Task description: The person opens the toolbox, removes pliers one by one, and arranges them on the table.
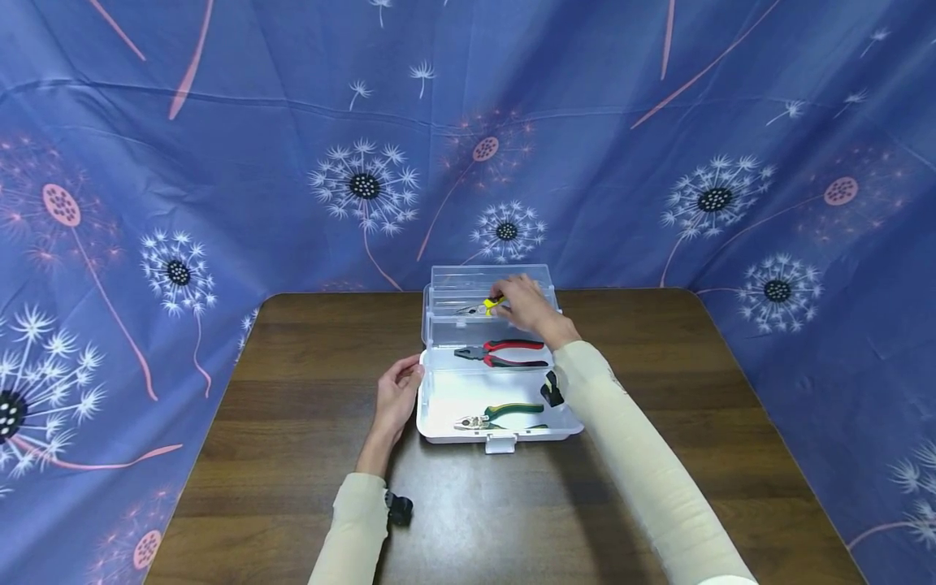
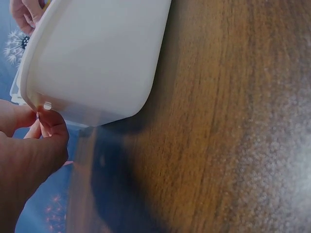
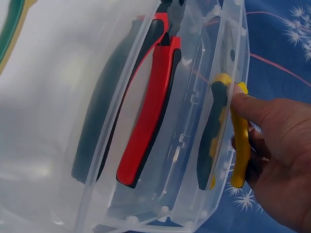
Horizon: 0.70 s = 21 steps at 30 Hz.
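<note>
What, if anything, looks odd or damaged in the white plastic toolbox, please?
Nothing stands out: red-and-black pliers and green-handled pliers lie in the toolbox, the right hand holds yellow-handled pliers, and no damage shows.

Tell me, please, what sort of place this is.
Probably an indoor tabletop workspace, perhaps arranged for filming: a wooden table has dandelion-patterned blue cloth behind it and on both sides, and an open toolbox with pliers stands on top.
</note>
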### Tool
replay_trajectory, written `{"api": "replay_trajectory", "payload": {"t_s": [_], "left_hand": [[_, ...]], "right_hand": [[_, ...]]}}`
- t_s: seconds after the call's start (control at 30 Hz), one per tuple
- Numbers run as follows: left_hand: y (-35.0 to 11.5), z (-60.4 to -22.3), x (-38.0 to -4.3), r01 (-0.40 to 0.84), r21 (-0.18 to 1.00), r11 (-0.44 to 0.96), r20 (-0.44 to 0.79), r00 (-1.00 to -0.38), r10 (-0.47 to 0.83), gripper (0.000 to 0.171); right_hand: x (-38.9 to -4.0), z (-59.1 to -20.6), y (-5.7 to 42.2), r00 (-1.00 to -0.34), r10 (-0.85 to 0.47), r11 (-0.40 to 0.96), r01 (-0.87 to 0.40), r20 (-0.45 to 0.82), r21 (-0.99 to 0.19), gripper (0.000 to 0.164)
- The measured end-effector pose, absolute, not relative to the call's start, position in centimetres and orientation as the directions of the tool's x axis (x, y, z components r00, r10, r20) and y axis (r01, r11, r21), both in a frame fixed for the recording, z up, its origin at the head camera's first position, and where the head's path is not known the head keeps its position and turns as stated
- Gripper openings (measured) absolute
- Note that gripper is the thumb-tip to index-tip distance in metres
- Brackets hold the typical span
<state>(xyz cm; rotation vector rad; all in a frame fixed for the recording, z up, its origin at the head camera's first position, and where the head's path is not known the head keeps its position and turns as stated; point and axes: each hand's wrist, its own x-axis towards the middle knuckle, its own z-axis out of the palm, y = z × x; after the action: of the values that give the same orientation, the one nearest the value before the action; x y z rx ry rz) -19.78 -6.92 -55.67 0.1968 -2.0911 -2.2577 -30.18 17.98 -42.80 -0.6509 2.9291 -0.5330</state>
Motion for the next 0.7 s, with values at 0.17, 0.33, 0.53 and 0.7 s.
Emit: {"api": "replay_trajectory", "payload": {"t_s": [0.17,0.33,0.53,0.7], "left_hand": [[-6.9,-55.8,-19.8,-0.043,0.996,-0.082,-0.054,-0.989,-0.135,0.031],[-6.8,-55.7,-19.7,-0.046,0.996,-0.08,-0.057,-0.989,-0.135,0.031],[-6.8,-55.6,-19.8,-0.064,0.996,-0.062,-0.072,-0.988,-0.137,0.03],[-6.8,-55.5,-19.8,-0.063,0.996,-0.06,-0.071,-0.988,-0.138,0.031]], "right_hand": [[-30.2,-42.7,17.9,-0.897,-0.44,0.856,-0.404,-0.046,-0.321,0.035],[-30.1,-42.6,17.7,-0.883,-0.468,0.848,-0.441,-0.028,-0.295,0.028],[-29.9,-42.9,17.9,-0.866,-0.5,0.827,-0.483,0.019,-0.289,0.021],[-29.6,-43.1,18.7,-0.865,-0.495,0.787,-0.487,0.083,-0.379,0.024]]}}
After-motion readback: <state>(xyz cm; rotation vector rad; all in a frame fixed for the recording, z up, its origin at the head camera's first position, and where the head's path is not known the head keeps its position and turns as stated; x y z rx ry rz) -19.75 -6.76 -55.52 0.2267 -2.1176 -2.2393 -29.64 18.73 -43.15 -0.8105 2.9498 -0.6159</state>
